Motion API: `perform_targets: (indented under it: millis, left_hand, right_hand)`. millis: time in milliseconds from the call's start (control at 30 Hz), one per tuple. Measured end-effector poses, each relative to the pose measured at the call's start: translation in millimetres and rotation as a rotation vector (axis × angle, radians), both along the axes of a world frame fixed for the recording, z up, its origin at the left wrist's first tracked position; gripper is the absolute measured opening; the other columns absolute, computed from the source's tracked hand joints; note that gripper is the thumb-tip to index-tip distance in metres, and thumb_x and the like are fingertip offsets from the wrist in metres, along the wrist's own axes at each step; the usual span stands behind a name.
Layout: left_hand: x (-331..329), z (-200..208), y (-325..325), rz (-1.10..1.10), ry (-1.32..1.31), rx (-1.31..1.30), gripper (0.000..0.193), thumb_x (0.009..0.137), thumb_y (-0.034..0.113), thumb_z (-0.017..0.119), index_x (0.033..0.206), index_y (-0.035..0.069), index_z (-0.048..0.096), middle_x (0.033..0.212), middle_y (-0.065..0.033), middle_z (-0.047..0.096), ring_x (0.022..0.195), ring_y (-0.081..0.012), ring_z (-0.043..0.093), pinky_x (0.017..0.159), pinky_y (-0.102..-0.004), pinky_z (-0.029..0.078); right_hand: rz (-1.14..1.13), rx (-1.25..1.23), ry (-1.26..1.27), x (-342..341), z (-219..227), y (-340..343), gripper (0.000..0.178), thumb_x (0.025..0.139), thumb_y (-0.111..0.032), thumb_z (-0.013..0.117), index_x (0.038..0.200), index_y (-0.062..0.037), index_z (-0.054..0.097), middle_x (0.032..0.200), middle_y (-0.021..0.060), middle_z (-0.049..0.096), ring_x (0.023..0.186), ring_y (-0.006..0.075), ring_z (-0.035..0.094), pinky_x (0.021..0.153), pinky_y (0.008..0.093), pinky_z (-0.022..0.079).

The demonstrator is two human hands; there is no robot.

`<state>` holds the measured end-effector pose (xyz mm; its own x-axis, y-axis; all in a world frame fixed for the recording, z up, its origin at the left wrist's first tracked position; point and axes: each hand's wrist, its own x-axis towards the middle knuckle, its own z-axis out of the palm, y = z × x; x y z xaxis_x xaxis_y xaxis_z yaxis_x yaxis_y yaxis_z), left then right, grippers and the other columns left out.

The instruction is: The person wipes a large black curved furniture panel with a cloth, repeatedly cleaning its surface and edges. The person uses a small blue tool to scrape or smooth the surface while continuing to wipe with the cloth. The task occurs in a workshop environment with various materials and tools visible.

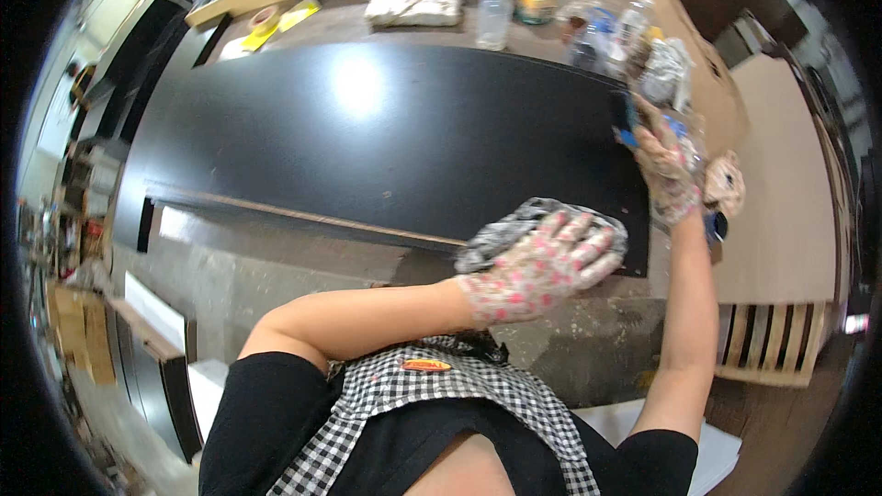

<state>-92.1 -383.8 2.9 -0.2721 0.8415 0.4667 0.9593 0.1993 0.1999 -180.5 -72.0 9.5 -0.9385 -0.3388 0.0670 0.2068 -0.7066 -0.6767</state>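
A long black panel lies in front of me, glossy under a bright reflection. My left hand, in a pink-patterned glove, presses a crumpled grey-and-white cloth onto the panel's near right corner, fingers laid over it. My right hand, in a similar stained glove, is at the panel's right edge. Its fingers close around a small dark, flat tool with a blue part; its exact kind does not show.
Along the far side stand a clear bottle, several cans, a folded white cloth and a yellow-topped jar. Crumpled plastic lies at the far right, beside brown cardboard. A wooden pallet is lower right. Cardboard boxes stand left.
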Motion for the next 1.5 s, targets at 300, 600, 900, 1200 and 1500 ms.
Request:
perform_targets:
  millis: [300,600,900,1200,1500]
  left_hand:
    - [-44,11,-331,0.845,0.109,-0.003,0.051,0.085,0.027,0.064,0.134,0.011,0.059,0.143,-0.0154,0.052,0.134,-0.0360,0.048,0.112,-0.0513,0.035]
    - [-118,-36,-584,1.153,0.275,0.223,0.036,0.093,0.021,0.054,0.126,0.008,0.062,0.135,-0.0096,0.060,0.127,-0.0296,0.054,0.111,-0.0486,0.036]
    - [-169,0,-745,1.130,-0.339,1.124,0.033,0.101,0.026,0.057,0.125,0.004,0.061,0.116,-0.0109,0.066,0.101,-0.0208,0.065,0.087,-0.0368,0.054]
    - [-173,50,-675,1.050,-0.289,0.075,0.047,0.080,0.021,0.077,0.124,0.013,0.063,0.128,-0.0130,0.055,0.120,-0.0350,0.051,0.102,-0.0454,0.043]
    - [-183,79,-639,0.440,-0.396,0.084,0.050,0.082,0.023,0.074,0.129,0.016,0.061,0.136,-0.0142,0.055,0.130,-0.0345,0.050,0.105,-0.0501,0.043]
  right_hand:
    - [-0.648,1.273,0.326,21,3,-31,0.052,0.098,-0.017,0.055,0.145,0.0018,0.045,0.144,0.0165,0.049,0.137,0.0259,0.042,0.117,0.0401,0.030]
    - [-0.704,1.081,0.111,-1,21,-79,0.048,0.100,-0.017,0.055,0.145,-0.0049,0.046,0.144,0.0083,0.049,0.131,0.0223,0.046,0.105,0.0408,0.044]
    - [-0.511,0.928,0.361,-140,36,-400,0.046,0.099,-0.009,0.055,0.143,-0.0006,0.048,0.141,0.0127,0.050,0.123,0.0211,0.053,0.101,0.0359,0.047]
    - [-0.607,1.272,0.506,-223,7,-506,0.046,0.098,-0.014,0.061,0.142,-0.0030,0.051,0.139,0.0106,0.055,0.128,0.0197,0.051,0.108,0.0353,0.040]
    - [-0.490,1.199,0.345,-175,28,-518,0.055,0.095,-0.020,0.063,0.145,-0.0050,0.048,0.121,0.0067,0.053,0.109,0.0150,0.050,0.098,0.0304,0.041]
